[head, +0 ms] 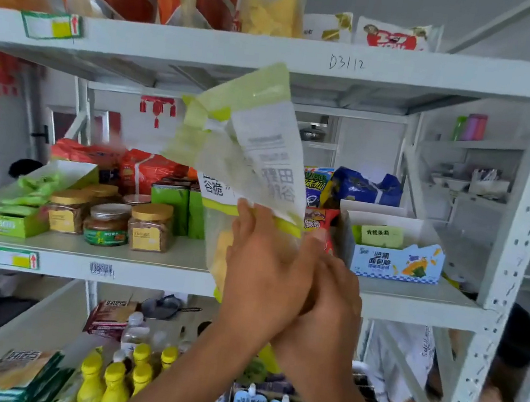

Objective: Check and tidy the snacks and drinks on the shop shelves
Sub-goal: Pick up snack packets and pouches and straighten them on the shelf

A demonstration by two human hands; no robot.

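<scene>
Both hands, left hand [263,279] and right hand [331,298], clamp together on the lower end of a pale-green snack bag [257,152], holding it upright before the middle shelf's front edge [157,276], probably to check its label.

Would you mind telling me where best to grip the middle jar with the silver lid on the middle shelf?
Probably by its silver lid, coming from above and the front. The jar stands upright, hemmed in by gold-lidded jars at its left and right, so its sides look hard to reach, while the top and front face are open.
</scene>
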